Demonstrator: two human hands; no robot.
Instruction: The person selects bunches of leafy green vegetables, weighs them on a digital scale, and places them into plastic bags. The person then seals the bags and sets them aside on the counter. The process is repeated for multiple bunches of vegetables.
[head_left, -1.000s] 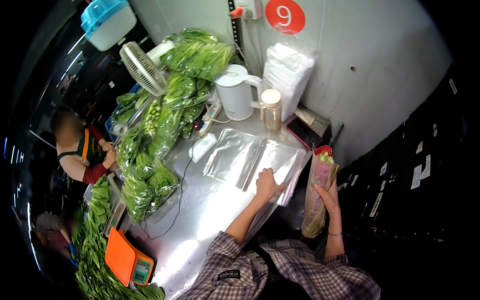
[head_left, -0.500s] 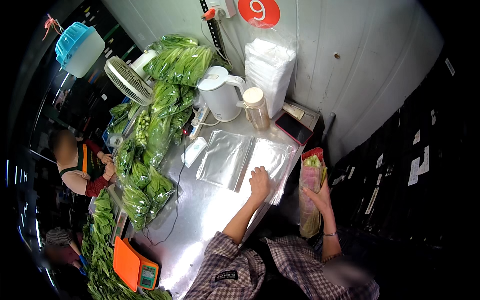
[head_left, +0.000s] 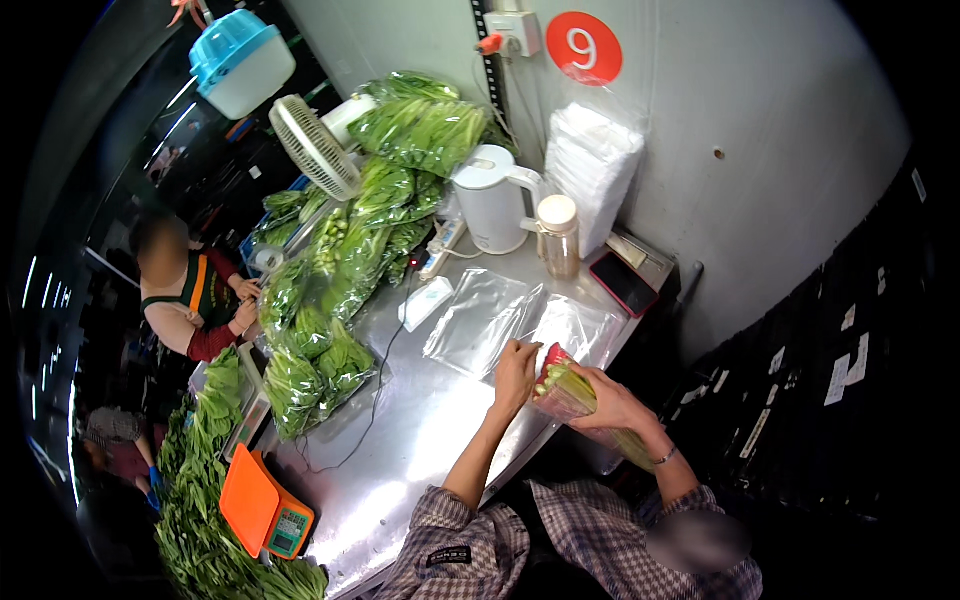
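Observation:
My right hand (head_left: 608, 402) is wrapped round a bag of vegetable stalks (head_left: 565, 388), a long clear pinkish sleeve with a red upper edge. Pale green stalk ends show at its top, which tilts over the table's edge toward my left hand. My left hand (head_left: 515, 375) is beside that red edge, its fingers curled together; what they pinch, if anything, is too small to make out. Beneath and beyond it lie two stacks of flat clear plastic bags, the left stack (head_left: 478, 318) and the right stack (head_left: 580, 328).
On the metal table (head_left: 420, 440) are bagged leafy greens (head_left: 345, 270), a white kettle (head_left: 490, 205), a bottle (head_left: 558, 240), a phone (head_left: 624, 283) and a cable. An orange scale (head_left: 255, 505) stands front left, by loose greens (head_left: 195, 500). A co-worker (head_left: 190, 290) stands across the table.
My right hand has brought the bagged stalks up and left from beside the table, tilting their top leftward. My left hand has curled its fingers near the bag's mouth. The view has shifted.

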